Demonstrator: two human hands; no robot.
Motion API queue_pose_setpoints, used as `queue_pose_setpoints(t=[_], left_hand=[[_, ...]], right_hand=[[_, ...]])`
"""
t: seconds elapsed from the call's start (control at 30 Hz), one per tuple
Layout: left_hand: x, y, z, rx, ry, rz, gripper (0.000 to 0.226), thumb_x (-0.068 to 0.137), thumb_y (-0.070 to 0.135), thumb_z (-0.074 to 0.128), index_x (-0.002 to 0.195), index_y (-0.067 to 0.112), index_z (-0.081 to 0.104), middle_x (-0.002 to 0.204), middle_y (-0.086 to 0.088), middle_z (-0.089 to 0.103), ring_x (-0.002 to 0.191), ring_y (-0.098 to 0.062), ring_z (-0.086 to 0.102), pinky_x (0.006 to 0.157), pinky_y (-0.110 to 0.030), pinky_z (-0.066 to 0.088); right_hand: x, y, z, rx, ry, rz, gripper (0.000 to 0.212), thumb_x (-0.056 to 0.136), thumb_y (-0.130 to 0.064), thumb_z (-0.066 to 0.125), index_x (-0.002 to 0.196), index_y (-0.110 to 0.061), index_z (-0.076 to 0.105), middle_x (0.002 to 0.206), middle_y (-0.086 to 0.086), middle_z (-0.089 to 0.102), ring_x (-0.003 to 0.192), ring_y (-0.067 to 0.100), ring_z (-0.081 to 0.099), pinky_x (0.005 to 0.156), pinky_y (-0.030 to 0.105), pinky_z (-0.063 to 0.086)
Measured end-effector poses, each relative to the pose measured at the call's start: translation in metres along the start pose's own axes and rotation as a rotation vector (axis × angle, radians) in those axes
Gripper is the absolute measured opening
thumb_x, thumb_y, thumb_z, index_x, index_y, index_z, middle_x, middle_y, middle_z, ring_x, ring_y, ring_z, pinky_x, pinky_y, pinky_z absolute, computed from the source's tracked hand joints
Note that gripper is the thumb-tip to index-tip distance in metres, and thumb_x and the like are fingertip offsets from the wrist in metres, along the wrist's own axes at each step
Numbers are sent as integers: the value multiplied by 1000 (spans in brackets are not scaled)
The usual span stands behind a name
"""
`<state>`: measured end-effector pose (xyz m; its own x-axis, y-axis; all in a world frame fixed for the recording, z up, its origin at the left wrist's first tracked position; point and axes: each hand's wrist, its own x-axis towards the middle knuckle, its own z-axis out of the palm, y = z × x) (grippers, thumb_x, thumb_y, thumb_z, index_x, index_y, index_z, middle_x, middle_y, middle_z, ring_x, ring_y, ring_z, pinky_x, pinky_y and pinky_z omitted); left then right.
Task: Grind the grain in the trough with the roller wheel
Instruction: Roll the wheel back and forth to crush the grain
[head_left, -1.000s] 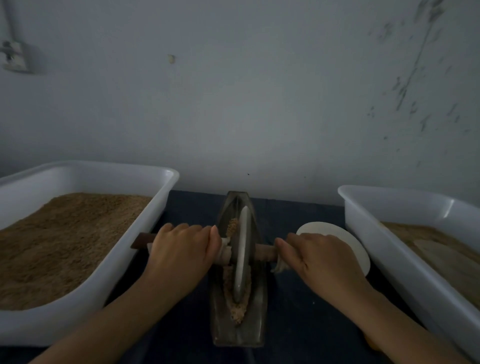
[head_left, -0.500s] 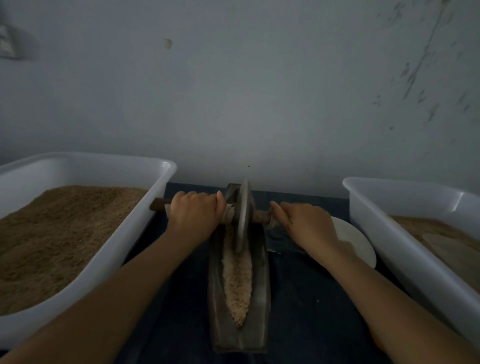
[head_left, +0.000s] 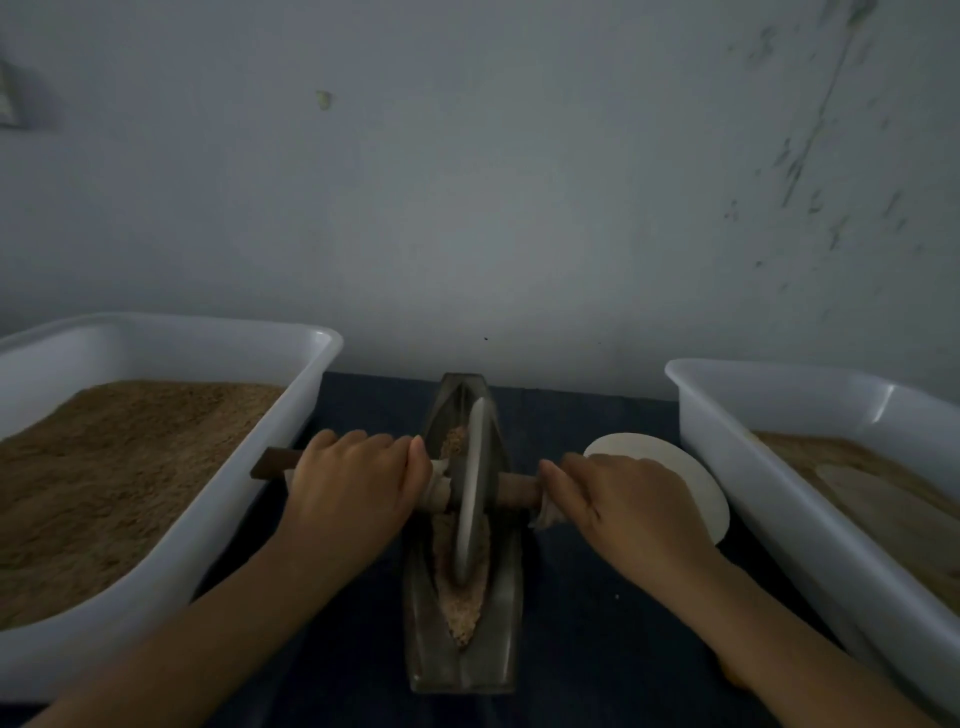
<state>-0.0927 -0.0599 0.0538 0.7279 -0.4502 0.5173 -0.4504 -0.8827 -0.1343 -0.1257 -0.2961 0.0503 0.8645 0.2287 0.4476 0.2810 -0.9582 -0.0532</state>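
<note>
From the head view we see the trough (head_left: 464, 660), a long, narrow, boat-shaped piece of dull grey metal, lying lengthways on the dark blue table (head_left: 587, 644), its far tip near the table's back edge by the wall and its blunt near end toward us. Pale tan grain (head_left: 460, 608) lies in a thin strip along its groove, crushed and crumbly at the near end, with a little more showing beyond the wheel. The roller wheel (head_left: 470, 488), a thin grey disc standing on edge, sits in the groove at about the middle of the trough. A brown wooden handle (head_left: 514, 491) passes through its hub and sticks out on both sides, with scraps of pale cloth wrapped by the hub.

Our left hand (head_left: 353, 493) is curled over the left part of the handle, gripping it, and the dark end of the stick pokes out past it. Our right hand (head_left: 628, 506) grips the right part the same way, fingers wrapped over the wood.

A white tub (head_left: 306, 395) heaped with brown grain stands along the left edge of the table, and a second white tub (head_left: 737, 467) stands along the right edge. A white round plate (head_left: 670, 467) lies between the trough and the right tub, partly under our right hand.

Half a second ago the wheel and both hands were up at the far end of the trough, leaving the whole strip of grain bare; now they have come back to the middle, covering part of it.
</note>
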Motion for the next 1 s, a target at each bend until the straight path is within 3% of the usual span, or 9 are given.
queue_pose_setpoints(t=[0.07, 0.2, 0.4, 0.53, 0.6, 0.73, 0.83, 0.9, 1.0], left_hand=[[-7, 1, -2, 9, 81, 8, 22, 85, 21, 56, 64, 14, 56, 52, 1, 53, 45, -19, 53, 52, -36, 51], [-11, -1, 1, -51, 99, -8, 42, 86, 32, 25, 60, 19, 55, 50, 4, 52, 43, -17, 51, 48, -34, 49], [12, -8, 22, -16, 101, -15, 40, 95, 25, 31, 65, 14, 54, 54, 0, 53, 47, -20, 51, 55, -32, 48], [40, -15, 37, 88, 29, -43, 57, 91, 29, 3, 89, 13, 57, 73, -3, 59, 68, -22, 58, 70, -28, 40], [53, -19, 45, 220, 9, -22, 35, 96, 28, 24, 114, 12, 48, 84, -3, 59, 75, -22, 58, 70, -29, 40], [65, -23, 50, 316, -79, -15, 53, 94, 24, 45, 139, 10, 21, 103, -4, 59, 87, -23, 58, 67, -32, 34], [60, -21, 47, 290, -91, -16, 44, 94, 25, 45, 132, 11, 30, 100, -3, 59, 86, -22, 58, 75, -33, 41], [48, -16, 42, 208, -32, -22, 20, 96, 27, 38, 111, 16, 45, 88, 1, 57, 78, -17, 56, 76, -31, 41], [26, -8, 28, 64, 72, -60, 29, 98, 30, 23, 80, 23, 45, 71, 6, 49, 64, -14, 47, 68, -26, 34]], right_hand=[[-7, -4, -7, -39, 17, -5, 56, 86, -60, 3, 67, -25, 42, 58, -3, 48, 55, 11, 49, 55, 29, 36], [-9, -4, -9, -86, 28, -33, 51, 88, -57, 6, 67, -25, 40, 59, -3, 48, 55, 12, 50, 57, 32, 41], [20, 10, 14, -64, 56, -60, 33, 95, -40, 40, 72, -19, 49, 56, 0, 51, 48, 19, 52, 47, 34, 45], [50, 26, 33, -79, -2, 37, 34, 99, -42, 29, 81, -21, 49, 72, 4, 60, 66, 25, 59, 62, 38, 48], [63, 32, 40, -90, 42, 60, 42, 99, -45, 26, 79, -19, 52, 72, 3, 62, 69, 25, 60, 62, 37, 47], [79, 34, 44, -16, 1, 134, 53, 97, -51, 23, 74, -19, 57, 71, 1, 63, 71, 23, 60, 65, 36, 46], [72, 30, 40, -86, 27, 78, 50, 99, -48, 25, 77, -17, 57, 71, 2, 62, 70, 24, 60, 62, 35, 45], [59, 27, 37, -97, 26, 29, 44, 99, -45, 27, 78, -18, 54, 71, 2, 61, 68, 24, 59, 61, 35, 44], [36, 20, 25, -20, -2, 30, 43, 97, -49, 25, 73, -21, 48, 67, 0, 57, 64, 22, 57, 60, 36, 43]])
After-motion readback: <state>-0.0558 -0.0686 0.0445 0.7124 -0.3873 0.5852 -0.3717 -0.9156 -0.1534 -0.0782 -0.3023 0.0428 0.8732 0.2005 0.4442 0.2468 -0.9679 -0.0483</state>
